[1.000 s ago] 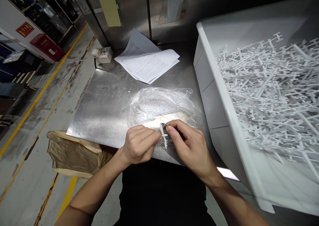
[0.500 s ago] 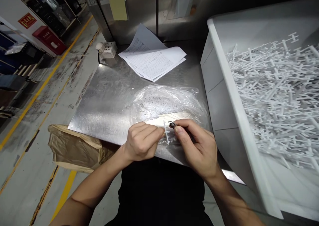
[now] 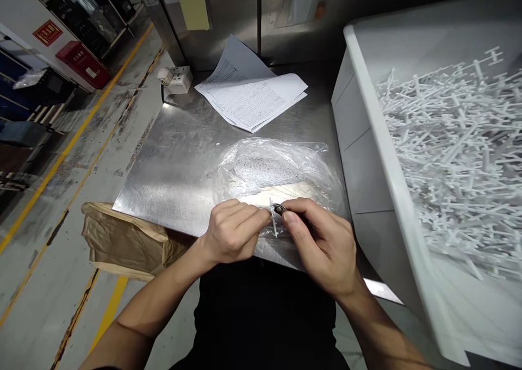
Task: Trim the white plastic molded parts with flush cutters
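Bare brushed-steel bench (image 3: 179, 168), scuffed and glaring near the front edge, set against a steel wall panel with a yellow sheet (image 3: 191, 2) stuck on it. Grey concrete floor (image 3: 53, 196) to the left, marked with yellow lines, with a red box (image 3: 84, 65) and dark racks further back. One stack of printed papers (image 3: 253, 98) at the back of the bench, one white socket block (image 3: 177, 79) at its back left corner, one clear plastic bag (image 3: 273, 166) in the middle holding small white bits too fine to count. One brown paper bag (image 3: 122, 242) hanging below the front left edge. One large white bin (image 3: 367, 125) standing just beside the bench on the right, heaped with white plastic sticks (image 3: 452, 152), far too many to count. Two hands over the front edge, just in front of the plastic bag. Left hand (image 3: 230, 236) with grip narrow, fingertips pinched on one small white plastic piece (image 3: 274, 223), held roughly upright. Right hand (image 3: 326, 247) with grip closed round one small dark cutter (image 3: 281, 209), its tip touching the top of the plastic piece. Black clothing below the wrists.
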`<state>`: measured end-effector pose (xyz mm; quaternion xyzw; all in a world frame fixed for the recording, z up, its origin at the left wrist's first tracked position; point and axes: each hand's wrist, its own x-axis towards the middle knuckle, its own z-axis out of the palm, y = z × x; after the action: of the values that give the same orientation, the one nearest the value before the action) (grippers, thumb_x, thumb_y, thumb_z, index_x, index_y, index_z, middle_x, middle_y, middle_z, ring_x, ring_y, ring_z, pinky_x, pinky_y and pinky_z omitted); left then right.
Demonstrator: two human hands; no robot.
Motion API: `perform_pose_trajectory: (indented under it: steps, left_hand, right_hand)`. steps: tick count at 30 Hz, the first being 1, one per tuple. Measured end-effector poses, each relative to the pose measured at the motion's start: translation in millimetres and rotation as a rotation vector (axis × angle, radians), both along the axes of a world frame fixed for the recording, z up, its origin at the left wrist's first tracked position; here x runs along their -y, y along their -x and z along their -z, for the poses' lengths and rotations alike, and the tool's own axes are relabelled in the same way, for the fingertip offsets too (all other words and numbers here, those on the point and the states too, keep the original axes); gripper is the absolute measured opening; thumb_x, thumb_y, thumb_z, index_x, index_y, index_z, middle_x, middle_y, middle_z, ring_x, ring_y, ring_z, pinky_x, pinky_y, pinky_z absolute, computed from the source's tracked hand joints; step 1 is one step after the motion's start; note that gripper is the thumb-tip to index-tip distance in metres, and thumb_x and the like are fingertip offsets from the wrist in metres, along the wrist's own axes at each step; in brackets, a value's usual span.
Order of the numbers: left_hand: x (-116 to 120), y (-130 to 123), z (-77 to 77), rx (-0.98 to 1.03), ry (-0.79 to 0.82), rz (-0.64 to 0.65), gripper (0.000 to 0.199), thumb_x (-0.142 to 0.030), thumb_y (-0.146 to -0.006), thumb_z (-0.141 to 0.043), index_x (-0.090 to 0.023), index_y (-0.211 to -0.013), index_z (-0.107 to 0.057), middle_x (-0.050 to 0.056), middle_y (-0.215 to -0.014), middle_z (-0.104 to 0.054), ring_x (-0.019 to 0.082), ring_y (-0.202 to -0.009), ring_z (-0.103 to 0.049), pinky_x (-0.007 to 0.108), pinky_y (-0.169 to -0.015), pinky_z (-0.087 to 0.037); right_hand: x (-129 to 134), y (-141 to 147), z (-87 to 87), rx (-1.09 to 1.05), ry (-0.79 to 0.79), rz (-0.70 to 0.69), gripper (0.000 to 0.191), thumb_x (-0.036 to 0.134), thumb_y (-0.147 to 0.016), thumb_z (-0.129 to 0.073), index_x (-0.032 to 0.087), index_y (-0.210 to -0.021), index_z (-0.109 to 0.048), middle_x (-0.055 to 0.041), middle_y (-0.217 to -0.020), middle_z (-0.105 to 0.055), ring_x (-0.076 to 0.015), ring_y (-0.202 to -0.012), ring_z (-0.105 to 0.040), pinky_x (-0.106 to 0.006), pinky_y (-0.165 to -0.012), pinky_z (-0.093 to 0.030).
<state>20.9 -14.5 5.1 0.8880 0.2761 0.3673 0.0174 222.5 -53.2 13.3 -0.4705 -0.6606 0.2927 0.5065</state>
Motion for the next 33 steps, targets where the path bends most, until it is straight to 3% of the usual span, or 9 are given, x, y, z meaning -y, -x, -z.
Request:
perform_pose_trajectory:
  steps: [9, 24, 33]
  left_hand:
    - [1.1, -0.1, -1.0, -0.029, -0.025, 0.002, 0.016, -0.003, -0.098, -0.058, -0.015, -0.098, -0.067, -0.001, -0.067, -0.065, 0.013, -0.057, -0.055, 0.033, -0.059, -0.035]
    - [4.3, -2.3, 6.4, -0.117, -0.175, -0.04, 0.019, -0.001, -0.096, -0.056, -0.011, -0.103, -0.07, 0.0, -0.069, -0.067, 0.014, -0.058, -0.054, 0.036, -0.058, -0.033]
    - [3.7, -2.8, 7.4, -0.147, -0.21, -0.052, 0.019, -0.003, -0.098, -0.055, -0.012, -0.104, -0.07, -0.001, -0.069, -0.063, 0.015, -0.059, -0.053, 0.036, -0.058, -0.034]
  right_hand:
    - [0.5, 0.0, 3.0, 0.013, -0.003, 0.003, 0.01, 0.019, -0.109, -0.061, 0.022, -0.107, -0.069, 0.0025, -0.088, -0.072, -0.0124, -0.073, -0.067, -0.027, -0.069, -0.05]
    - [-1.3, -1.0, 0.2, -0.031, 0.209, -0.02, 0.021, 0.029, -0.112, -0.058, 0.022, -0.095, -0.069, 0.0032, -0.078, -0.067, -0.0127, -0.065, -0.057, -0.027, -0.061, -0.044]
    - [-2.0, 2.5, -1.3, -0.007, 0.184, 0.011, 0.02, 0.028, -0.111, -0.059, 0.022, -0.094, -0.067, 0.0027, -0.077, -0.066, -0.0134, -0.064, -0.057, -0.029, -0.063, -0.044]
